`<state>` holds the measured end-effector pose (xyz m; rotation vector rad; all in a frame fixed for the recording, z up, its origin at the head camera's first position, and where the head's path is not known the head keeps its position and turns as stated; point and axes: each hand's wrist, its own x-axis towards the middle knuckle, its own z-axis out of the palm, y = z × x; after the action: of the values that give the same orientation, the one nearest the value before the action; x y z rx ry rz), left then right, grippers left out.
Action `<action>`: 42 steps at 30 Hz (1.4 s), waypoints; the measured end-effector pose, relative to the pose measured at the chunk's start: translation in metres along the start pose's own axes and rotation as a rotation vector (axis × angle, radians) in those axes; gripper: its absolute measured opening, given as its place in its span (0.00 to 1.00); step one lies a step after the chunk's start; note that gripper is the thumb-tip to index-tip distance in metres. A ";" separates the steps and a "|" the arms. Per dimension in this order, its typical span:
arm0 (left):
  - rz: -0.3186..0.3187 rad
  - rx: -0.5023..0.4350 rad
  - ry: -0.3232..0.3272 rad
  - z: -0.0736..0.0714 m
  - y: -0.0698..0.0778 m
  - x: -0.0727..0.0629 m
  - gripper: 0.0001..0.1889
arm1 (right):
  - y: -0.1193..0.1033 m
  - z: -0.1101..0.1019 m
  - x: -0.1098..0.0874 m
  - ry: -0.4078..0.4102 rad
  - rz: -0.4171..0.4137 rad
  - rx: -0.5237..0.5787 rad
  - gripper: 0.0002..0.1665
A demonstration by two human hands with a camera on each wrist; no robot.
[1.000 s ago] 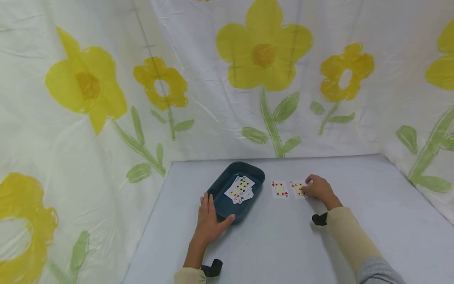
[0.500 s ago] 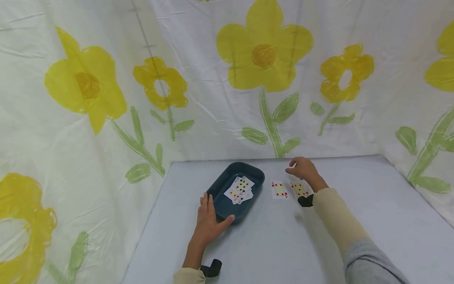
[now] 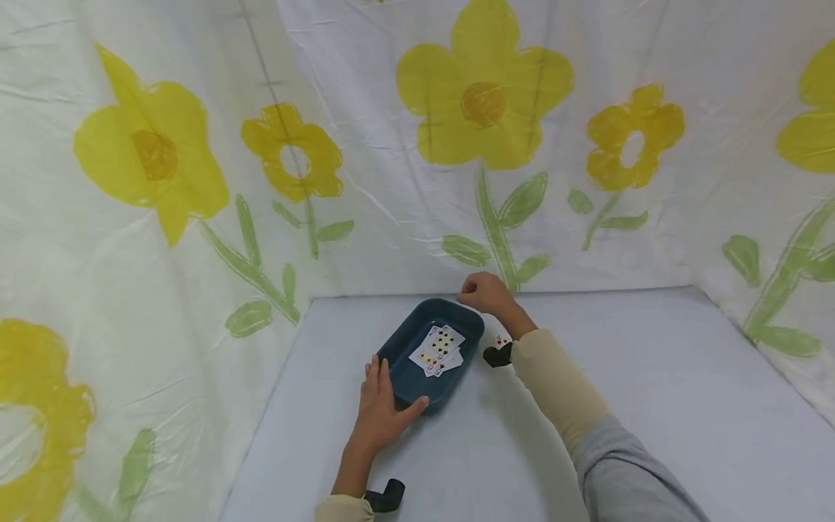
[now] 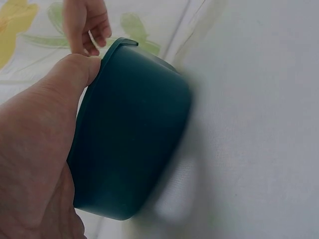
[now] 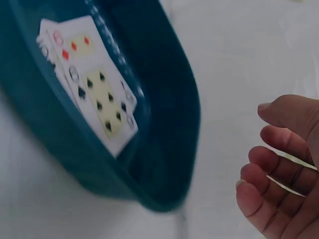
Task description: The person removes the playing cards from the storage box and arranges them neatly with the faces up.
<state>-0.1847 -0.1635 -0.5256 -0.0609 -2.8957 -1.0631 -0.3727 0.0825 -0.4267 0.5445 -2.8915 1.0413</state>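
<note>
A dark teal tray point(image 3: 450, 388) sits slantwise on the table, with overlapping playing cards point(image 3: 437, 346) inside. Among them, the right wrist view shows a six of spades point(image 5: 104, 107) and a six of diamonds point(image 5: 82, 42). My left hand point(image 3: 380, 415) rests against the tray's near left corner, fingers straight along the side and thumb at the near rim. Beyond the tray's far right corner is my right hand point(image 3: 485, 292), its fingers loosely bent with nothing between them in the right wrist view. A red-pipped card point(image 3: 503, 340) peeks out beside my right wrist; the other card on the table is hidden.
The white table point(image 3: 652, 377) meets a hanging cloth point(image 3: 378, 239) painted with yellow flowers along its back and sides. A black wrist piece point(image 3: 499, 355) juts from my right sleeve and covers part of the table card. Another black piece point(image 3: 386, 496) sits at my left wrist.
My right hand has left the right-hand card on the table and moved left and away, over to the tray's far corner. My left hand and the tray have stayed in place.
</note>
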 end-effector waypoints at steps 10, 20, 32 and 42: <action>0.016 -0.022 0.001 0.008 0.005 0.001 0.62 | -0.017 0.056 0.005 -0.131 0.008 -0.077 0.08; 0.043 -0.018 0.012 0.011 0.010 -0.001 0.60 | -0.016 0.076 0.003 -0.364 0.128 -0.195 0.20; 0.048 -0.006 0.030 0.012 0.005 0.000 0.61 | -0.021 0.086 -0.003 -0.399 0.185 -0.317 0.36; 0.041 -0.003 0.028 0.011 0.006 -0.001 0.61 | -0.017 0.095 0.001 -0.321 0.125 -0.318 0.21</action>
<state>-0.1842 -0.1516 -0.5303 -0.1038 -2.8551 -1.0531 -0.3585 0.0105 -0.4898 0.5614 -3.3163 0.5203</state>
